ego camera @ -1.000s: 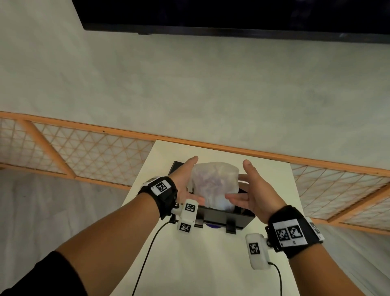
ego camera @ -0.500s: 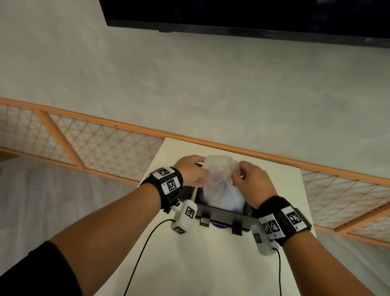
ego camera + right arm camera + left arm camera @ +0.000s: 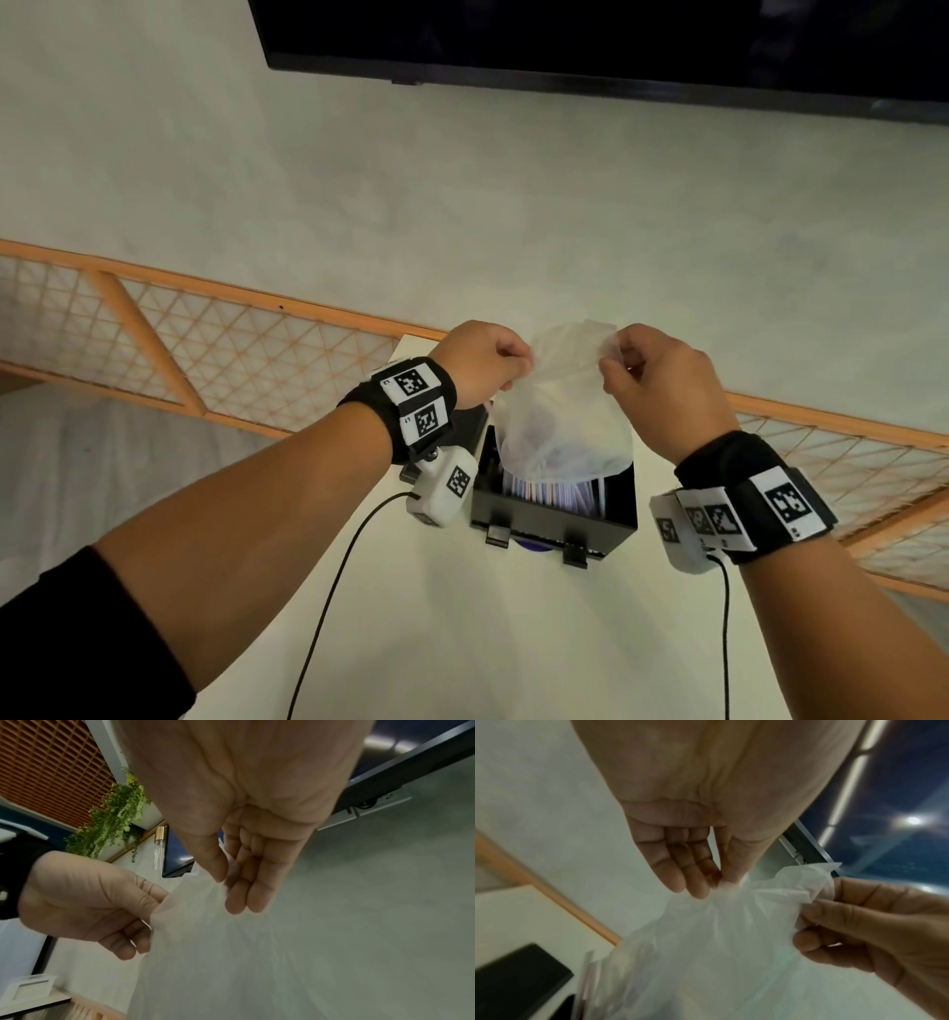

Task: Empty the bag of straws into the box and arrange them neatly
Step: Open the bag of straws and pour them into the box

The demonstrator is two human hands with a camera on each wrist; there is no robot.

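Wristbands point(image 3: 405, 406): black, with square black-and-white tags
Little boxes point(image 3: 442, 485): white, one hangs under each wrist
Cables point(image 3: 334, 580): thin, black
Sleeve point(image 3: 77, 642): black, left arm

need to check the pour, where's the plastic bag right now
In the head view the plastic bag hangs mid-frame, pinched at its top by the left hand and right hand, directly over the open black box.
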